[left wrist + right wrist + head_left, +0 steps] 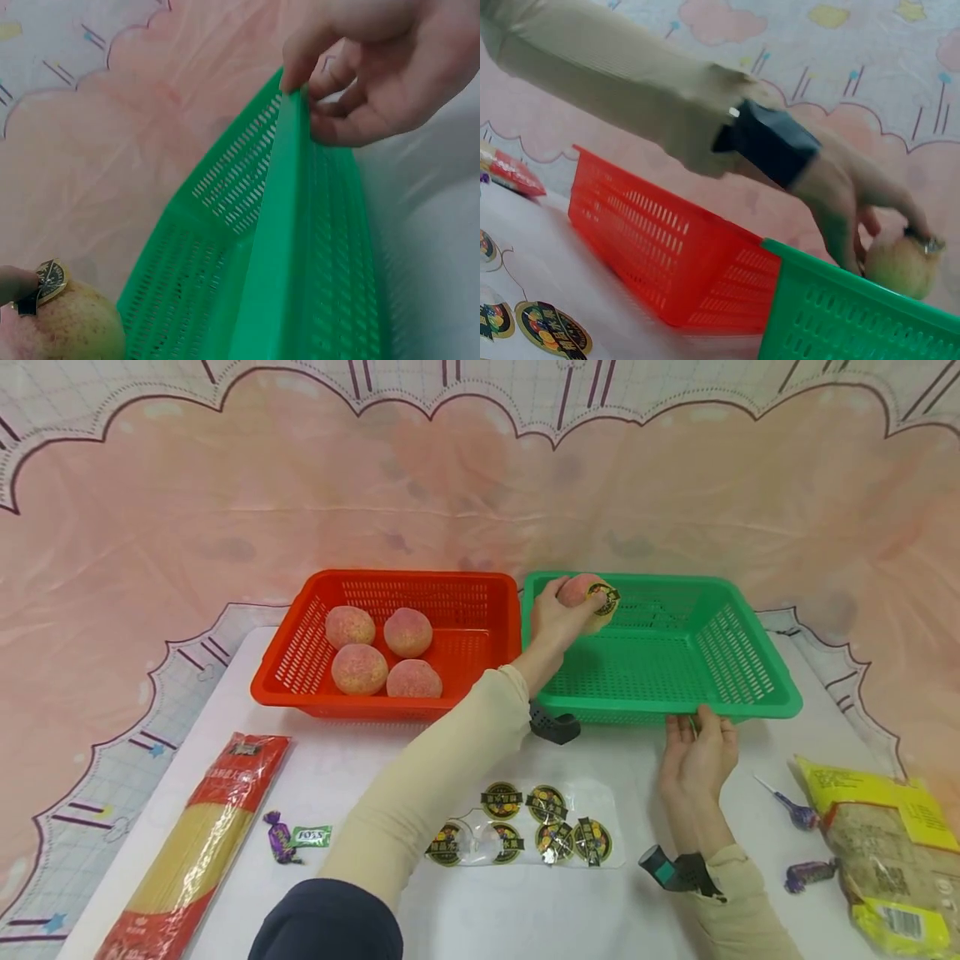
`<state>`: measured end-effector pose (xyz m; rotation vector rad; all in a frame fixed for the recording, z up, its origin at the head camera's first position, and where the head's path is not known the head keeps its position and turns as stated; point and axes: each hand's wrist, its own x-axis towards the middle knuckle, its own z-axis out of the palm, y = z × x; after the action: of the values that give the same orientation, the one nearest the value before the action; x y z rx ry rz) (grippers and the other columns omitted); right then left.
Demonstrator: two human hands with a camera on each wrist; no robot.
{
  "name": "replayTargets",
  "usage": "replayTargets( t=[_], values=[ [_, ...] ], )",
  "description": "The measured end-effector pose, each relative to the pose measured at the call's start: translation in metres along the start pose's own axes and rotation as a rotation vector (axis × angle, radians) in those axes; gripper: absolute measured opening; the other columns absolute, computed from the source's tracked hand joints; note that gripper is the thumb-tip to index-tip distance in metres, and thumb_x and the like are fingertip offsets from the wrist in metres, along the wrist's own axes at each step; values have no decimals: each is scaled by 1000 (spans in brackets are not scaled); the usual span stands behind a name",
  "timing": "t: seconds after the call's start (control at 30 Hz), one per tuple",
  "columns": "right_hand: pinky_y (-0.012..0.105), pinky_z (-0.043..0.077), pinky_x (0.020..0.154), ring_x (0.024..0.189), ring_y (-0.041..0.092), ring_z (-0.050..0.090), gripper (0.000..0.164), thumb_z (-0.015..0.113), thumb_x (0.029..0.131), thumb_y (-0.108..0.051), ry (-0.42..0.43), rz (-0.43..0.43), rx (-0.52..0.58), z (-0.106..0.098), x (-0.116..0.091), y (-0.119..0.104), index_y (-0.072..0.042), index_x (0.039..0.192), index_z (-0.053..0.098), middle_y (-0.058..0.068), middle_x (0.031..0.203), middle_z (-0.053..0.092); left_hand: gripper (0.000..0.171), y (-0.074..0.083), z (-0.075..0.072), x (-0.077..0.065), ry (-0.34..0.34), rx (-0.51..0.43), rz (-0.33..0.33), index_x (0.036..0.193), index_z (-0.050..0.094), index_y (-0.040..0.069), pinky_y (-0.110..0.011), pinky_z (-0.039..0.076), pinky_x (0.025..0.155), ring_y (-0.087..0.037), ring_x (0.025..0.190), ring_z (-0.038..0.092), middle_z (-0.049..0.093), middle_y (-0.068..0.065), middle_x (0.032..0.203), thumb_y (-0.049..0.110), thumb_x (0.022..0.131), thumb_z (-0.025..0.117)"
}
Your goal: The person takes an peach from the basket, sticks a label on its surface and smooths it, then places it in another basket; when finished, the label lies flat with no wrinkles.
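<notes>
My left hand (pixel 557 620) holds a peach (pixel 581 592) over the left end of the green basket (pixel 783 700). A round black-and-gold sticker (pixel 602 600) sits on the peach, under my thumb. With thumb and fingers, my right hand (pixel 697 764) grips the front rim of that basket; the left wrist view shows this right hand (pixel 390 75) pinching the rim. In the right wrist view the peach (pixel 904 264) is just above the basket's edge. Beside it, the red basket (pixel 480 702) bears several peaches (pixel 360 670) grouped on its left side.
A clear sheet (pixel 607 793) with several round stickers (pixel 546 804) lies in front of the baskets. At the left are a noodle packet (pixel 206 827), a purple candy (pixel 281 837) and a green-white one (pixel 311 836). A yellow bag (pixel 892 852), lollipop (pixel 798 812) and wrapped candy (pixel 810 874) lie right.
</notes>
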<state>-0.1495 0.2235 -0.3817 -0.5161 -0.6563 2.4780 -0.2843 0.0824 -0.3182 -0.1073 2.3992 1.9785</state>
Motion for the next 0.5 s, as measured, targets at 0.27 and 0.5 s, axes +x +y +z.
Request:
replayTargets(
  t=[0.27,0.5],
  values=[
    [27,41,78,87,18,41,14,50,87,-3,-10,15,-7,0,2,-3,-5,98,40,6,98,41,61,-12,23,20,62,117,-90,127,45,21,-30,47,82,-17,106,53,54,1,121,38,73,69],
    [27,41,85,97,18,40,19,52,86,-5,-21,41,-12,0,2,-3,-6,101,40,6,105,39,58,-21,26,27,63,152,-147,124,41,10,-32,45,85,-21,109,47,49,-7,117,32,76,67]
  ],
)
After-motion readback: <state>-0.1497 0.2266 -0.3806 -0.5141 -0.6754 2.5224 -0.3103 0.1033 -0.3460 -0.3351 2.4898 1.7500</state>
